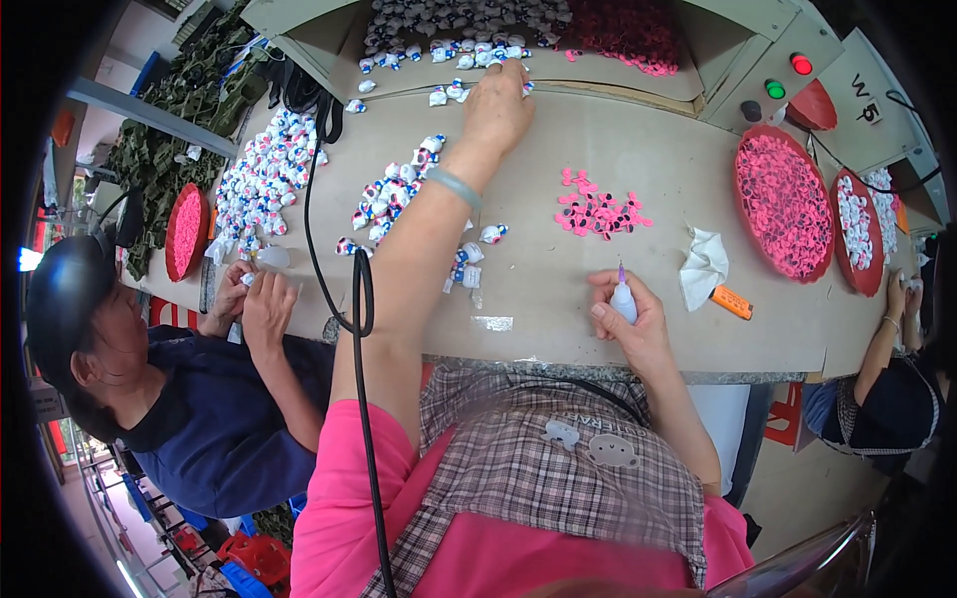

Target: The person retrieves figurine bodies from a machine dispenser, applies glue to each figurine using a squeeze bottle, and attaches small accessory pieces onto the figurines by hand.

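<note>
Stretched far forward, my left hand [500, 108] is over small white-and-blue figures [480, 52] at the front of the shelf unit. Its fingers bend down and their tips are hidden, so a grip does not show. My right hand [638, 324] is closed around a small squeeze bottle [623, 301] with a thin purple needle tip pointing up, above the near part of the table. Beyond it lies a loose patch of small pink-and-black pieces [601, 212]. Beside my left forearm is a cluster of more figures [391, 194], some hidden behind the arm.
A crumpled tissue [705, 267] and an orange lighter [732, 302] lie right of my right hand. Red trays [740, 214] of pink pieces stand farther right. A black cable [311, 219] hangs across my left arm. At left, a co-worker [214, 399] handles a small piece near a figure heap [267, 169].
</note>
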The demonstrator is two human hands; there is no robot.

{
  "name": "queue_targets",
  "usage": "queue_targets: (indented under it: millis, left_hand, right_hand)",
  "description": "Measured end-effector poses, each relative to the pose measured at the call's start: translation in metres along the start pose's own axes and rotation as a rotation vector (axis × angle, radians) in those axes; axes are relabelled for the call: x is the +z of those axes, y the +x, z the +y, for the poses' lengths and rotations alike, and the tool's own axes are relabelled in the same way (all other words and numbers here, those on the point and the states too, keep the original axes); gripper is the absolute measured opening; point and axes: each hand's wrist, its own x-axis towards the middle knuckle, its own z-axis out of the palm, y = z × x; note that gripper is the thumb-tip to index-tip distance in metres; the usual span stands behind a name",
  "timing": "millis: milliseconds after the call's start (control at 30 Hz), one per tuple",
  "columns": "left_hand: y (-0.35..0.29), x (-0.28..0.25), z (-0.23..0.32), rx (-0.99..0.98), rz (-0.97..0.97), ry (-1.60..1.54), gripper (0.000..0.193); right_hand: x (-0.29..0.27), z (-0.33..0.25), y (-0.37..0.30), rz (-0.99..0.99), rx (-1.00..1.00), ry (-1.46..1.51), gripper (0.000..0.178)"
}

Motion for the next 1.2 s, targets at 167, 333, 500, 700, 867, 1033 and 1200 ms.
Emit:
queue_targets:
  millis: [167,333,500,700,867,1033,1200]
  left_hand:
    - [-0.074,-0.07,0.043,-0.158,-0.35,-0.881,0.03]
    - [-0.154,-0.086,0.056,-0.345,-0.432,-1.47,0.027]
    - [-0.192,-0.086,0.06,-0.492,-0.465,-1.802,0.025]
    - [-0.212,-0.085,0.067,-0.457,-0.447,-1.866,0.025]
    - [-0.219,-0.083,0.068,-0.437,-0.396,-1.835,0.027]
    - [-0.22,-0.083,0.068,-0.436,-0.371,-1.825,0.027]
    - [-0.22,-0.08,0.068,-0.431,-0.375,-1.829,0.027]
  right_hand:
    - [-0.011,-0.005,-0.001,-0.005,-0.155,0.308,0.03]
    - [-0.015,-0.019,-0.002,0.044,-0.298,0.158,0.023]
    - [-0.013,-0.02,-0.008,0.134,-0.411,0.136,0.035]
    - [0.0,-0.03,-0.015,0.268,-0.503,0.014,0.039]
    - [0.004,-0.029,-0.024,0.304,-0.68,-0.268,0.045]
    - [0.006,-0.027,-0.026,0.329,-0.83,-0.556,0.041]
    - [0.009,-0.026,-0.027,0.379,-0.816,-0.519,0.041]
